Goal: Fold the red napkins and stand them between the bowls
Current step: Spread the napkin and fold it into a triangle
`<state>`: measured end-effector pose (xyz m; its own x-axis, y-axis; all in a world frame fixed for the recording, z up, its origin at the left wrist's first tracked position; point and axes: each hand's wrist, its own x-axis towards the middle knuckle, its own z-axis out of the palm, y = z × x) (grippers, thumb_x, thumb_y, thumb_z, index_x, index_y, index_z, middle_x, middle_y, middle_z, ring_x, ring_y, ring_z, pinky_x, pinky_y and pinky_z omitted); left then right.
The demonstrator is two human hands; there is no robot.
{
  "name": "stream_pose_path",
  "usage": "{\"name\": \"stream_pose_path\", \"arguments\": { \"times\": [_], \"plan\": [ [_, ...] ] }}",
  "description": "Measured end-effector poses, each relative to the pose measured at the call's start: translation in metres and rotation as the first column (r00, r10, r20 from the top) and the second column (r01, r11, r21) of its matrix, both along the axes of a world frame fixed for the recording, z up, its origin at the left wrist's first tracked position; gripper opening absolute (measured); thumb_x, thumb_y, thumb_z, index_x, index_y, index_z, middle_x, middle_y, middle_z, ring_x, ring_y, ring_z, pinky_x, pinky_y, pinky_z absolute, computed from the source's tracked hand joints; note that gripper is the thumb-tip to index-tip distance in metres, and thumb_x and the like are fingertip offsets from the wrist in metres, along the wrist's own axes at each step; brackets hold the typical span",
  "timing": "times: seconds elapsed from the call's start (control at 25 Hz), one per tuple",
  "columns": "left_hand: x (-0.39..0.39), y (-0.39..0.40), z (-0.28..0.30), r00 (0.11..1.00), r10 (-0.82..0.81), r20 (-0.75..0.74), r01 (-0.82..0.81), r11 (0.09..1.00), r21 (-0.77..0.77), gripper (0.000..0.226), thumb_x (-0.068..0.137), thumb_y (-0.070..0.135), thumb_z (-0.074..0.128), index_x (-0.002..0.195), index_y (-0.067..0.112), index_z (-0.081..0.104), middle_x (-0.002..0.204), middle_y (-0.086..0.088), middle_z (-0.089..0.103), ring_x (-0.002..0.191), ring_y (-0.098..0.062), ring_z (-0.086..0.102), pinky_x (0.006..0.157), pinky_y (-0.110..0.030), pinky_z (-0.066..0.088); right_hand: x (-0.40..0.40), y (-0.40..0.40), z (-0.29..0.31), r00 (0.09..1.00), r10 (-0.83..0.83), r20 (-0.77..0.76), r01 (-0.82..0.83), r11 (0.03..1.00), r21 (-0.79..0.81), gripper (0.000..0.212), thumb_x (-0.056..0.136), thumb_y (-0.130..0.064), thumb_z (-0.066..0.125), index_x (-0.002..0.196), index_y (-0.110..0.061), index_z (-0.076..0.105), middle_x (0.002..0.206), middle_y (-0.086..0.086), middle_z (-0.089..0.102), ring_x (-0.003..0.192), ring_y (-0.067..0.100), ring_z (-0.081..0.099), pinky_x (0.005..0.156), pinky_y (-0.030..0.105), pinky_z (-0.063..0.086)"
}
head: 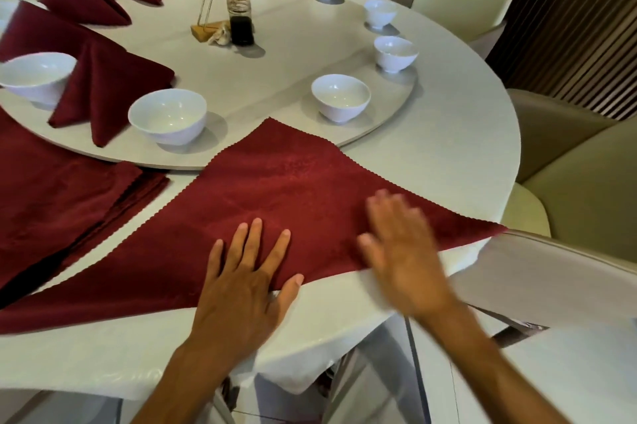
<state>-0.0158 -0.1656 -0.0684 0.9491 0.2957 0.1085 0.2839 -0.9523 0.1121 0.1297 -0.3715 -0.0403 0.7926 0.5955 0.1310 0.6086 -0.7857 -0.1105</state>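
Pressing flat on a red napkin (296,189) folded into a triangle on the white worktop (448,154), left hand (241,289) fingers spread, right hand (400,251) blurred beside it; folded napkins (103,89) standing between white bowls (168,118) beyond.

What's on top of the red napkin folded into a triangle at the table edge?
Both hands lie on the napkin: the left hand flat, fingers spread, and the right hand, blurred. They cover the cloth beneath them; the table under the napkin is hidden.
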Motion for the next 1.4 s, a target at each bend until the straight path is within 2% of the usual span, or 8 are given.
{"name": "stream_pose_path", "arguments": {
  "times": [0.12, 0.28, 0.4, 0.52, 0.88, 1.04, 1.28, 1.4],
  "plan": [
    [-0.002, 0.0, -0.002, 0.999, -0.022, 0.037, 0.021, 1.0, 0.007, 0.067, 0.094, 0.064, 0.027, 0.15, 0.029, 0.039, 0.155, -0.015, 0.036, 0.143, -0.033, 0.033, 0.114, -0.054, 0.025, -0.045, 0.037, -0.021, 0.985, 0.17, -0.032, -0.17, 0.985, -0.023, 0.067, 0.103, -0.051, 0.006, 0.15, -0.015, 0.037, 0.156, 0.004, 0.033, 0.144, 0.025, 0.031, 0.113, 0.043, 0.015],
    [-0.003, 0.001, -0.001, 0.999, -0.033, 0.039, 0.032, 0.999, 0.006, 0.068, 0.096, 0.065, 0.019, 0.151, 0.028, 0.036, 0.156, -0.015, 0.033, 0.144, -0.034, 0.031, 0.115, -0.056, 0.025, 0.036, -0.054, -0.011, 0.983, -0.157, -0.098, 0.145, 0.983, -0.114, 0.083, 0.084, -0.063, -0.014, 0.156, -0.025, 0.0, 0.164, -0.003, -0.001, 0.152, 0.018, 0.001, 0.122, 0.04, -0.002],
    [-0.002, 0.0, -0.001, 0.999, -0.024, 0.039, 0.024, 1.0, -0.004, 0.068, 0.095, 0.065, 0.022, 0.152, 0.03, 0.034, 0.157, -0.013, 0.032, 0.146, -0.031, 0.029, 0.116, -0.054, 0.023, 0.039, -0.049, 0.004, 0.975, -0.224, 0.002, 0.223, 0.972, -0.077, 0.085, 0.092, -0.06, -0.008, 0.156, -0.009, 0.016, 0.163, 0.012, 0.014, 0.15, 0.028, 0.012, 0.121, 0.046, 0.01],
    [-0.001, -0.001, -0.002, 0.999, -0.039, 0.036, 0.039, 0.999, 0.0, 0.066, 0.096, 0.064, 0.022, 0.152, 0.03, 0.034, 0.157, -0.013, 0.033, 0.145, -0.031, 0.03, 0.115, -0.052, 0.022, -0.026, 0.038, -0.015, 0.995, 0.067, 0.08, -0.07, 0.997, 0.031, 0.067, 0.103, -0.045, 0.006, 0.148, -0.006, 0.037, 0.155, 0.013, 0.032, 0.144, 0.03, 0.029, 0.113, 0.044, 0.018],
    [-0.021, 0.011, 0.002, 0.989, -0.146, 0.002, 0.146, 0.988, 0.04, 0.058, 0.104, 0.049, 0.014, 0.156, 0.024, 0.021, 0.164, -0.001, 0.014, 0.152, -0.019, 0.008, 0.119, -0.047, 0.008, -0.058, 0.069, -0.031, 0.984, 0.164, 0.066, -0.165, 0.986, 0.006, 0.066, 0.104, -0.044, 0.01, 0.144, -0.004, 0.043, 0.151, 0.013, 0.041, 0.142, 0.027, 0.037, 0.113, 0.044, 0.019],
    [-0.108, 0.086, 0.002, 0.999, -0.002, 0.034, 0.004, 0.999, -0.053, 0.058, 0.102, 0.061, 0.015, 0.155, 0.038, 0.011, 0.164, 0.012, 0.007, 0.151, -0.009, 0.004, 0.12, -0.033, 0.002, -0.055, 0.069, -0.033, 0.983, 0.17, 0.066, -0.171, 0.985, 0.02, 0.065, 0.102, -0.044, 0.016, 0.147, -0.003, 0.04, 0.153, 0.012, 0.037, 0.143, 0.028, 0.034, 0.114, 0.043, 0.017],
    [-0.172, 0.151, 0.016, 0.975, 0.197, 0.099, -0.205, 0.976, 0.078, 0.047, 0.096, 0.032, 0.051, 0.139, 0.013, 0.055, 0.141, -0.008, 0.056, 0.126, -0.033, 0.054, 0.095, -0.049, 0.047, -0.054, 0.067, -0.031, 0.981, 0.192, 0.036, -0.193, 0.981, 0.015, 0.069, 0.102, -0.047, 0.011, 0.149, -0.004, 0.036, 0.155, 0.012, 0.035, 0.144, 0.027, 0.031, 0.116, 0.041, 0.012],
    [-0.165, 0.167, 0.027, 0.951, 0.228, 0.209, -0.238, 0.971, 0.024, 0.031, 0.087, 0.022, 0.064, 0.118, 0.02, 0.07, 0.119, 0.001, 0.069, 0.103, -0.027, 0.062, 0.081, -0.044, 0.048, -0.055, 0.067, -0.032, 0.982, 0.19, 0.009, -0.19, 0.982, 0.013, 0.073, 0.101, -0.051, 0.005, 0.15, -0.005, 0.033, 0.157, 0.011, 0.031, 0.145, 0.025, 0.026, 0.117, 0.038, 0.008]
  ]
}}
